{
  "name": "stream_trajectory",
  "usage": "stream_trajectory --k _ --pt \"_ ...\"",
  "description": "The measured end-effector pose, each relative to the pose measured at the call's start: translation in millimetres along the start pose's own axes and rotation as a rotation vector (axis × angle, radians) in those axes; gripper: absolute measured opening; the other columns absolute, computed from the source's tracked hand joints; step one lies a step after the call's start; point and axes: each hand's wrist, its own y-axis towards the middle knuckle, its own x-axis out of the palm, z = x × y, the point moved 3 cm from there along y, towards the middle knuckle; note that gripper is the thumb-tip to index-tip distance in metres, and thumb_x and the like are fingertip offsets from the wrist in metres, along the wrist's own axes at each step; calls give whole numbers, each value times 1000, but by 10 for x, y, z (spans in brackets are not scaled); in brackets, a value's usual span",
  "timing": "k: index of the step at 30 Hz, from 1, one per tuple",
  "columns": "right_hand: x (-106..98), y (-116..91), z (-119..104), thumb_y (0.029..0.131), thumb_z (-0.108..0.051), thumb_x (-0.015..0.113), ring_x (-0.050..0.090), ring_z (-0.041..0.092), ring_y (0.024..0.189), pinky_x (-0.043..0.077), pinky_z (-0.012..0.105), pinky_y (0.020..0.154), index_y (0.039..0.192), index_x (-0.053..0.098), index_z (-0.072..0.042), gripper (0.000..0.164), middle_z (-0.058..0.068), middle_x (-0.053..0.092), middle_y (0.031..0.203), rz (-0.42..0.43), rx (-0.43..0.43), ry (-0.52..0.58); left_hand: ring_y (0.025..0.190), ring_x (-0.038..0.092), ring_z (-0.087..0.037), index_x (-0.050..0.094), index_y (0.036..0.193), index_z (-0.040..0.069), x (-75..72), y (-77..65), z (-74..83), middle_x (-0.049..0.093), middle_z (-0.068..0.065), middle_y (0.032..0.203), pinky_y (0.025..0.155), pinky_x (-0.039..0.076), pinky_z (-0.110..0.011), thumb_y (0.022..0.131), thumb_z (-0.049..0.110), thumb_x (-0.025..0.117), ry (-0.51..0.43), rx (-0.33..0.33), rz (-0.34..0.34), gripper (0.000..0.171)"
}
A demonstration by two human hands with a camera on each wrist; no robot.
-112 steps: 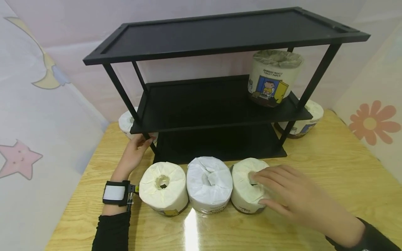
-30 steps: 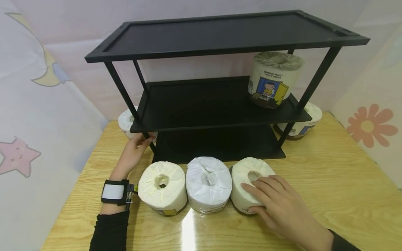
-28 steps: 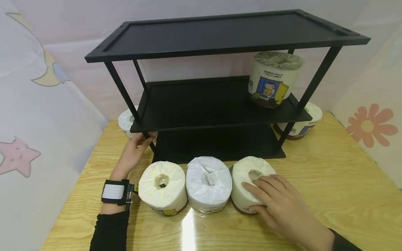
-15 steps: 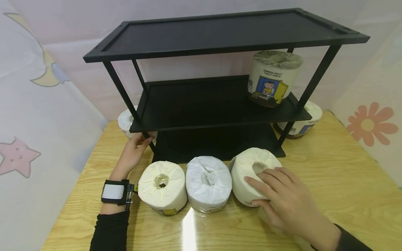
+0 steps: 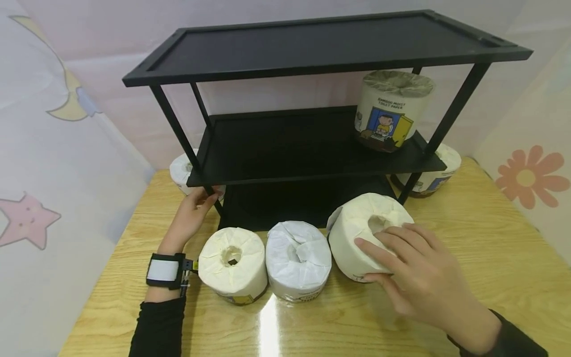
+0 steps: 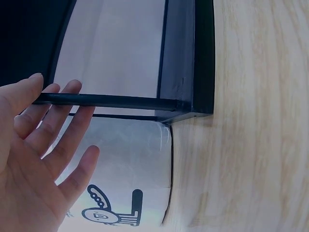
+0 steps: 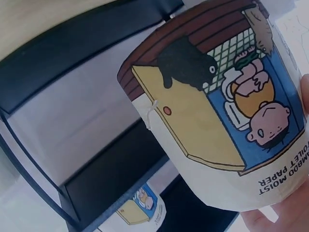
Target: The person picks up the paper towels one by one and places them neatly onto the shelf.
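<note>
My right hand [image 5: 421, 280] grips a cream-wrapped toilet roll [image 5: 352, 238] by its right side, fingers at the core hole and thumb low on the front. The roll is raised and tilted before the black rack [image 5: 312, 146]. In the right wrist view the toilet roll [image 7: 212, 106] shows its cartoon print, with fingertips [image 7: 285, 210] at its edge. My left hand [image 5: 192, 215] holds the rack's front left post [image 6: 116, 100] between thumb and fingers. Behind those fingers stands another wrapped roll [image 6: 130, 159].
A cream roll [image 5: 232, 263] and a white roll [image 5: 296, 260] stand side by side on the wooden table [image 5: 482, 258]. One printed roll [image 5: 388, 114] sits on the middle shelf's right end. Further rolls stand behind the rack at left [image 5: 180, 171] and right [image 5: 434, 171].
My right hand came onto the right-hand roll, took hold of it, then lifted and tilted it up and right, toward the rack. My left hand stayed at the post.
</note>
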Motion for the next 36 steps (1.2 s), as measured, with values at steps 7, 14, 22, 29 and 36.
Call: stream_trajectory --k 7,14,22,29,36 --pt "-62 89 30 102 -40 52 63 36 79 43 48 80 109 74 -6 41 15 69 88 68 -46 0 120 53 -38 58 131 2 2 1 -16 61 -17 127 101 40 -55 105 31 51 8 12 8 39" --pt "-111 174 46 102 -40 53 63 36 78 43 46 82 108 75 -7 40 15 69 87 99 -58 2 120 53 -37 58 130 2 -4 6 -3 61 -17 127 101 40 -55 105 31 51 1 5 9 39" --pt "-138 250 11 100 -42 56 63 37 78 44 48 80 108 75 -8 40 15 70 88 152 -59 6 120 52 -37 57 131 3 12 0 -4 61 -18 127 101 39 -56 106 30 49 -1 7 2 38" --pt "-132 378 35 98 -41 60 64 39 77 46 52 75 107 75 -9 36 15 71 87 245 -65 6 119 53 -37 57 132 2 14 9 5 60 -18 127 100 39 -55 106 30 49 -3 26 11 39" --pt "-158 460 98 98 -40 59 62 39 74 45 53 73 107 75 -9 36 15 71 86 247 -85 1 120 53 -38 56 132 1 6 -4 9 59 -18 128 100 39 -55 106 29 50 -4 16 8 39"
